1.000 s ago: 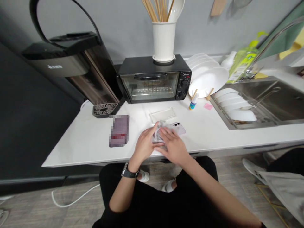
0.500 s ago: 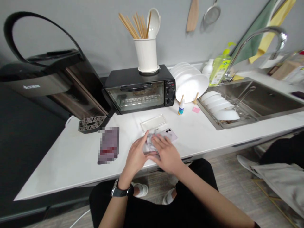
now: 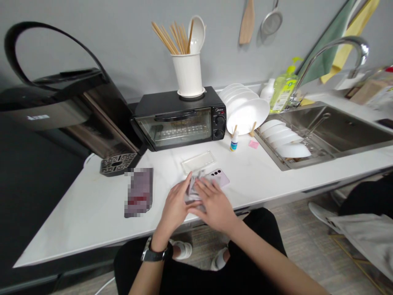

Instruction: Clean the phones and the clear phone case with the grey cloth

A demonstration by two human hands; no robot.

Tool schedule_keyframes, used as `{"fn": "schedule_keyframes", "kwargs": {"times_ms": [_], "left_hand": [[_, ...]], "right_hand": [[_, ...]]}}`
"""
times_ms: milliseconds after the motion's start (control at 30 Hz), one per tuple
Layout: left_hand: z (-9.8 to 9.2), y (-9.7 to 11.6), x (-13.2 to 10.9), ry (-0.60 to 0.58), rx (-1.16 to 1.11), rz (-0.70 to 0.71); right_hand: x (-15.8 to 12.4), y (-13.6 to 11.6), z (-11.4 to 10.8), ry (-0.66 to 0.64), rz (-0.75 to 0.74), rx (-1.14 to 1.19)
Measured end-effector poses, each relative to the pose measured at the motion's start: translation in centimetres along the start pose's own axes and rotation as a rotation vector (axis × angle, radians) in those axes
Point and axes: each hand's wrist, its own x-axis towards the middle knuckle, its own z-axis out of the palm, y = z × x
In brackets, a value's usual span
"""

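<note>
A pale lilac phone (image 3: 225,178) lies back up on the white counter, its camera lenses at the right end. A crumpled light grey cloth (image 3: 193,187) covers much of it. My left hand (image 3: 175,204) curves around the phone's left end, thumb and fingers on its two sides. With fingers stretched out, my right hand (image 3: 215,205) presses the cloth onto the phone's back. Just behind lies a clear phone case (image 3: 198,162). The left end of the phone is hidden under cloth and hands.
Left of my hands lies a flat purple item (image 3: 140,191), blurred out. Behind stand a black machine (image 3: 116,162), a toaster oven (image 3: 181,127) and plates (image 3: 248,112). A small bottle (image 3: 233,142) and a pink piece (image 3: 253,144) sit near the sink (image 3: 287,166). Another person's leg shows at right.
The right hand and cloth have shifted slightly on the phone, and more lenses show now. The whole view has tilted a little. The left hand stays around the phone's end.
</note>
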Motion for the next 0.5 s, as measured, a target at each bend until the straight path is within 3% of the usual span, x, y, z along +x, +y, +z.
{"fn": "schedule_keyframes", "kwargs": {"times_ms": [100, 233, 367, 500], "left_hand": [[0.0, 0.0, -0.1, -0.002, 0.002, 0.002], [-0.2, 0.4, 0.0, -0.008, -0.010, 0.000], [-0.2, 0.5, 0.2, -0.003, -0.006, -0.013], [0.0, 0.0, 0.0, 0.009, -0.003, 0.003]], "right_hand": [[-1.5, -2.1, 0.1, -0.052, -0.081, 0.090], [-3.4, 0.9, -1.7, -0.010, 0.023, -0.010], [-1.0, 4.0, -2.2, 0.103, 0.183, -0.148], [1.8, 1.7, -0.5, 0.029, 0.064, -0.062]]}}
